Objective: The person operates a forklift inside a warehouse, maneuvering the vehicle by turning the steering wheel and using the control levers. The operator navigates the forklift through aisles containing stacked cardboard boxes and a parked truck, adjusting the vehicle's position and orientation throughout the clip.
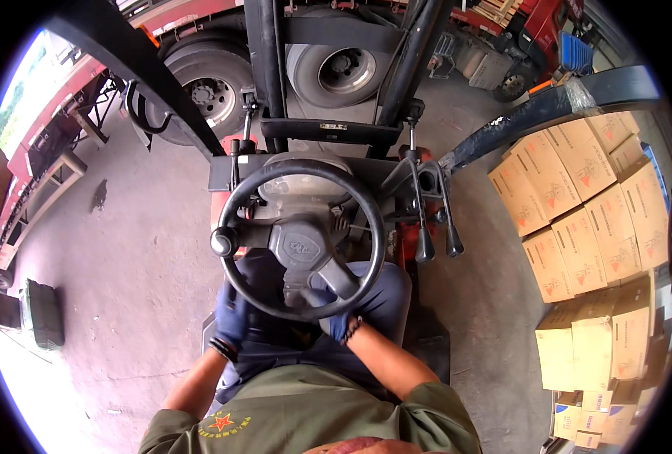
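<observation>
I sit behind a black steering wheel [302, 168] with a round knob [225, 241] on its left rim. My left hand [232, 321], in a blue glove, lies along my left thigh just below the wheel's lower left rim. Its fingers point forward, and no held thing shows in it. My right hand [339, 327], gloved in blue and grey, rests by my right thigh under the bottom of the wheel. The rim crosses over that hand and hides part of it; its fingers reach forward, not wrapped over the rim.
Two black-knobbed levers [424, 246] rise right of the wheel. Ahead stands the forklift mast [266, 76], with truck wheels [209, 91] beyond. Stacked cardboard boxes [570, 181] line the right side. Far left are a long red trailer [52, 121] and a dark green bundle [42, 314].
</observation>
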Demonstrator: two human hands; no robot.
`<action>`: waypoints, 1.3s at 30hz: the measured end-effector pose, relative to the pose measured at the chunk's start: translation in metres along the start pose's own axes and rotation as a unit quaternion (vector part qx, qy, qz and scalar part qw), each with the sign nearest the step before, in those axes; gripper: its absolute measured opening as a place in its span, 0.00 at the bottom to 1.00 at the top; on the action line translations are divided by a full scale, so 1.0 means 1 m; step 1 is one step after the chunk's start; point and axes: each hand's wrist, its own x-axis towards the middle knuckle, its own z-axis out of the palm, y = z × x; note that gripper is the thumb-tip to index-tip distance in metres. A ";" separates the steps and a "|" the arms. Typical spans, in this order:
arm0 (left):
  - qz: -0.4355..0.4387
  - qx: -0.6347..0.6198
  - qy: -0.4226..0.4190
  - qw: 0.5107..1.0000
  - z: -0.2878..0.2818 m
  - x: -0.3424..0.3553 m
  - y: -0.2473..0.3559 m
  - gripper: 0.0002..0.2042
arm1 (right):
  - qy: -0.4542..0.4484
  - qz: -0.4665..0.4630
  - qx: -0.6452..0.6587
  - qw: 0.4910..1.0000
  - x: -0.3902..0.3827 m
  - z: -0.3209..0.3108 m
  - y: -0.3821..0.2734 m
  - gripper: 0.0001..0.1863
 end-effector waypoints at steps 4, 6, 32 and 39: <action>0.014 -0.018 -0.078 0.997 0.028 -0.076 0.001 0.17 | 0.012 -0.295 -0.405 0.865 -0.078 0.071 0.036 0.17; 0.079 0.077 -0.057 0.992 0.014 -0.082 0.021 0.15 | 0.029 -0.423 -0.500 0.755 -0.103 0.101 0.034 0.17; -0.036 0.032 0.004 0.999 -0.123 -0.159 0.059 0.20 | -0.150 -0.148 -0.274 0.939 -0.186 0.236 0.062 0.19; 0.168 0.150 0.033 0.974 -0.148 -0.126 0.033 0.21 | -0.175 -0.096 -0.160 0.967 -0.177 0.278 0.057 0.13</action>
